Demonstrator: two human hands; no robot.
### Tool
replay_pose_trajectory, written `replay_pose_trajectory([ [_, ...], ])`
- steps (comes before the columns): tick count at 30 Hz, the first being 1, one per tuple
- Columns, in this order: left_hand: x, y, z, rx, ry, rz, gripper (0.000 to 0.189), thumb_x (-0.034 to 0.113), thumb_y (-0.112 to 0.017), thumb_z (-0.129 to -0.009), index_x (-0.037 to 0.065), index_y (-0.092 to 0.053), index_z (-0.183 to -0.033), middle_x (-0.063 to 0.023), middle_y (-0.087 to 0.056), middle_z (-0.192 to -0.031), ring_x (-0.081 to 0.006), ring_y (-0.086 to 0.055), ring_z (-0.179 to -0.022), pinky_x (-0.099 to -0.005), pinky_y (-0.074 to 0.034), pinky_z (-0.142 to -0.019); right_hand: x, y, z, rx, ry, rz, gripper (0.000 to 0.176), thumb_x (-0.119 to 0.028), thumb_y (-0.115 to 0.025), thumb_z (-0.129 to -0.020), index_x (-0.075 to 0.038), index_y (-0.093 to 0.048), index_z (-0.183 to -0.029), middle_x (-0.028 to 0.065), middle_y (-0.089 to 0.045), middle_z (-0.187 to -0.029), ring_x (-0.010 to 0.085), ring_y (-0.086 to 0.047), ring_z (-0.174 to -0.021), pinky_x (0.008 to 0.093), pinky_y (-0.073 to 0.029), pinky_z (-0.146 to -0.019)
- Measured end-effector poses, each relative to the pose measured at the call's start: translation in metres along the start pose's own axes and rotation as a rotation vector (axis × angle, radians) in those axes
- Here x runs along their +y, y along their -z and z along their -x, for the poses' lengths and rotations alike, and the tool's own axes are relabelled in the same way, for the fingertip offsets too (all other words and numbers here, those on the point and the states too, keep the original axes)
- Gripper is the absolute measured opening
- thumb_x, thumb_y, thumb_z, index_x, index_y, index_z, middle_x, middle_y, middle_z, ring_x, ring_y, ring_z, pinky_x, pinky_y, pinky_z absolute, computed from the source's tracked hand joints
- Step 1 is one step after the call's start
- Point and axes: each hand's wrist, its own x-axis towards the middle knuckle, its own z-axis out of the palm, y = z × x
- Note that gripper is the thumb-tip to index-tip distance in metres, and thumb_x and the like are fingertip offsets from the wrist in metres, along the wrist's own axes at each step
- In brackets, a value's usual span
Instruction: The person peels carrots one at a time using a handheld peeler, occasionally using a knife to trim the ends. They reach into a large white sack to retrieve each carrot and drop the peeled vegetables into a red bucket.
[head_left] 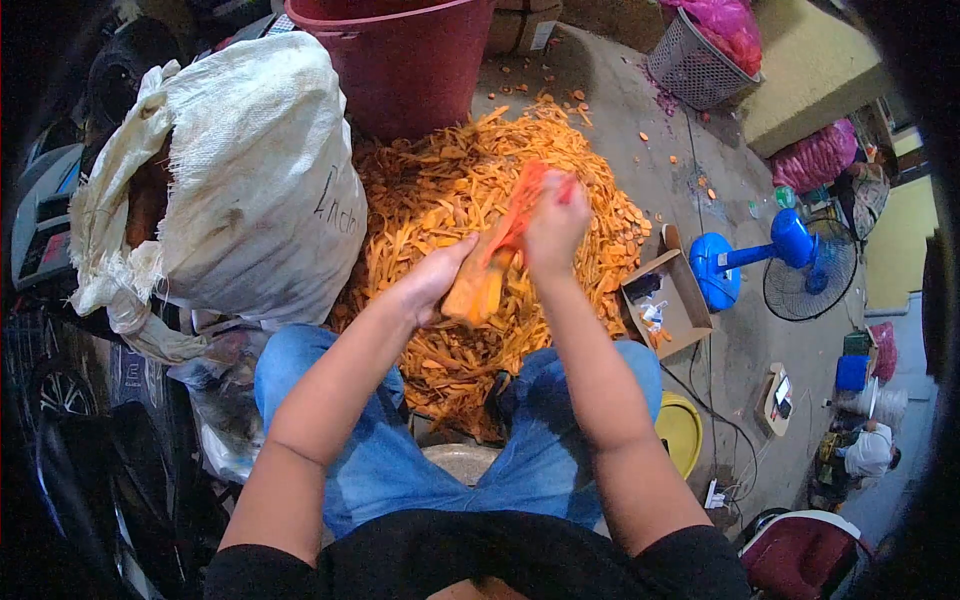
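My left hand (438, 277) is closed around a thick orange root vegetable (470, 298), partly peeled, with brownish skin on its side. Its kind is hard to tell, since motion blurs it. My right hand (556, 228) grips an orange-red peeler (522, 205), also smeared by motion, whose lower end lies against the vegetable. Beneath both hands spreads a big heap of orange peelings (440, 215), with cut-off round ends (625, 225) along its right side.
At the left stands a white woven sack (260, 190), its mouth open. Behind the heap is a red tub (400, 70). To the right are a cardboard box (685, 310), a blue fan (720, 270), cables and a yellow lid (680, 435). Another person (868, 450) is far right.
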Motion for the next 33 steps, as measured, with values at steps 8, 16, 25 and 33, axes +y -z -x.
replay_pose_trajectory([
  [8,-0.011,0.002,-0.008,-0.136,-0.057,0.136,0.037,0.032,-0.028,-0.085,0.004,-0.044,-0.103,-0.009,-0.056,-0.088,-0.0173,-0.056,-0.071,-0.0296,-0.048,-0.062,0.017,0.028,-0.036,0.178,-0.4,-0.216,0.019,-0.016,-0.045,-0.081,0.0,-0.047,-0.073,0.0033,-0.049,-0.062,0.0127,-0.044,-0.056,0.0267,-0.036,-0.052],
  [16,-0.007,-0.003,-0.009,0.043,-0.124,0.177,0.034,0.03,-0.027,-0.086,0.005,-0.045,-0.1,-0.0083,-0.055,-0.086,-0.0169,-0.056,-0.068,-0.0301,-0.048,-0.058,-0.029,0.0,0.02,-0.201,-0.15,-0.156,0.021,-0.018,-0.044,-0.081,0.0,-0.047,-0.072,0.0096,-0.045,-0.054,0.0144,-0.042,-0.049,0.0286,-0.036,-0.049],
  [25,-0.015,-0.021,0.009,-0.057,-0.005,-0.007,0.038,0.034,-0.03,-0.085,0.003,-0.045,-0.101,-0.0077,-0.055,-0.09,-0.016,-0.055,-0.076,-0.0296,-0.047,-0.064,0.04,0.027,-0.048,0.253,-0.32,0.078,0.023,-0.02,-0.046,-0.08,0.0,-0.05,-0.071,0.0012,-0.047,-0.057,0.0102,-0.039,-0.05,0.0264,-0.033,-0.048],
  [33,-0.006,-0.006,-0.01,0.01,-0.096,0.206,0.038,0.036,-0.028,-0.085,0.007,-0.044,-0.102,-0.0069,-0.055,-0.088,-0.0165,-0.055,-0.073,-0.0298,-0.047,-0.062,-0.027,0.005,0.017,-0.128,-0.171,-0.195,0.02,-0.017,-0.045,-0.08,0.001,-0.05,-0.073,0.0045,-0.049,-0.061,0.011,-0.042,-0.054,0.0256,-0.035,-0.049],
])
